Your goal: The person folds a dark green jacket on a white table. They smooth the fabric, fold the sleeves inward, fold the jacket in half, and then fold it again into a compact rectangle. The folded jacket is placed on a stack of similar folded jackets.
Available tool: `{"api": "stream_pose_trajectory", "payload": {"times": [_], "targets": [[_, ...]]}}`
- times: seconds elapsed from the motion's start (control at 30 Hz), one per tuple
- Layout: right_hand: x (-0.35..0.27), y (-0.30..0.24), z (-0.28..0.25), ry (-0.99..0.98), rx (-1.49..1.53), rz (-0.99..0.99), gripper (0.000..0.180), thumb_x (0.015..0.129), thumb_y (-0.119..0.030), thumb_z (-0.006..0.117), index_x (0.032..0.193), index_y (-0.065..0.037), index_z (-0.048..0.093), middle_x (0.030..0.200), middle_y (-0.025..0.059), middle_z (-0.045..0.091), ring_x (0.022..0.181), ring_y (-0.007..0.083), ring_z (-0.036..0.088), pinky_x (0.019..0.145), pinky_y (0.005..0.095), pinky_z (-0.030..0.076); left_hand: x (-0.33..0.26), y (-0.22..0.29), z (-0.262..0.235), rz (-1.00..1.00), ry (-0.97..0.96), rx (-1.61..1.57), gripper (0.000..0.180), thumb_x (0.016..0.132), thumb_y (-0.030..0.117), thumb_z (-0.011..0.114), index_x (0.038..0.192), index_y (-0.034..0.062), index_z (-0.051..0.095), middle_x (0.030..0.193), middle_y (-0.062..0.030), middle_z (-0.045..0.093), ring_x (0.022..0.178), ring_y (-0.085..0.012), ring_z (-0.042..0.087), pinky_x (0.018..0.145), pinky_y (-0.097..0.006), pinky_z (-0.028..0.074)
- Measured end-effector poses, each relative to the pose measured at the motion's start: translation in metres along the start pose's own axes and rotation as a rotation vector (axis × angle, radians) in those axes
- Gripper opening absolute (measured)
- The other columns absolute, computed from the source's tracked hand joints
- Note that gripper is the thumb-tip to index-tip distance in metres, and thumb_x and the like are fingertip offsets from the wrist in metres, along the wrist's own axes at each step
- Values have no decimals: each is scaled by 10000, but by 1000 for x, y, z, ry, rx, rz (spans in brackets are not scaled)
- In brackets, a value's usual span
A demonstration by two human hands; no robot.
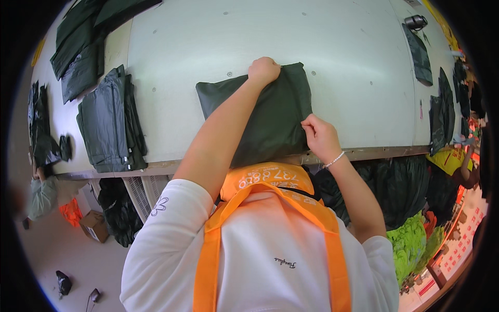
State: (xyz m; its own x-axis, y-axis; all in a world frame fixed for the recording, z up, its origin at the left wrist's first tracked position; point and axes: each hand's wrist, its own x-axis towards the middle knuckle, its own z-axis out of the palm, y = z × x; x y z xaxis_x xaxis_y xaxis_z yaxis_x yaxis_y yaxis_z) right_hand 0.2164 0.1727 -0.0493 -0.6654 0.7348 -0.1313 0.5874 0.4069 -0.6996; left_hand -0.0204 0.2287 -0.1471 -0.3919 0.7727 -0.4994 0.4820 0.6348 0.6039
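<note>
Your left hand [263,70] is balled into a fist and pressing down on the far edge of the dark green folded bag [270,112] — it seems to pinch a bit of the material, though the fingers are tucked under and hard to read. Your right hand [320,136] is closed on the bag's right edge, thumb and fingers nipping the fold. The bag lies flat on the white table [208,47], close to the near edge and right in front of you. To your left sits a stack of dark folded bags [110,122] — well apart from the one you hold. More dark bags [418,54] lie along the table's right side.
</note>
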Motion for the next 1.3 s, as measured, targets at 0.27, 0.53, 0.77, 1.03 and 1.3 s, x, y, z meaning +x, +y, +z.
{"api": "stream_pose_trajectory", "payload": {"times": [0.27,0.53,0.77,1.03,1.3], "targets": [[-17,24,39,342,29,-35,84,835,-72,610,913,-66,581,752,111,625,657,297,613,571,349,479,-62,20,-6,329,-2,514,1079,526,795,660,1232,-7,506,1168,-169,582,1131,-328,524,951,-472,382],[-26,27,31,306,70,108,410,765,-125,710,1117,-60,508,1000,133,535,912,289,532,777,375,437,-57,12,-2,325,74,438,1042,515,766,697,1209,9,522,1133,-159,593,1107,-310,535,943,-456,388],[-39,52,70,417,-298,170,612,760,-105,696,1313,-88,433,1192,177,487,1063,338,488,902,407,396,-63,13,5,344,130,362,972,504,707,753,1124,-12,545,1034,-159,626,1024,-310,574,886,-440,414],[3,29,12,145,-285,-296,242,770,1,602,1001,-49,655,1066,72,574,1001,281,527,835,369,452,-56,8,5,343,155,338,890,523,689,757,1053,-3,576,956,-145,647,968,-288,598,866,-425,417],[-14,20,-5,-125,-341,-295,80,768,-92,638,705,-54,606,791,52,556,851,258,546,716,358,476,-59,11,6,323,118,340,928,531,707,739,1114,7,560,1033,-130,633,1033,-271,568,897,-422,399]]}}
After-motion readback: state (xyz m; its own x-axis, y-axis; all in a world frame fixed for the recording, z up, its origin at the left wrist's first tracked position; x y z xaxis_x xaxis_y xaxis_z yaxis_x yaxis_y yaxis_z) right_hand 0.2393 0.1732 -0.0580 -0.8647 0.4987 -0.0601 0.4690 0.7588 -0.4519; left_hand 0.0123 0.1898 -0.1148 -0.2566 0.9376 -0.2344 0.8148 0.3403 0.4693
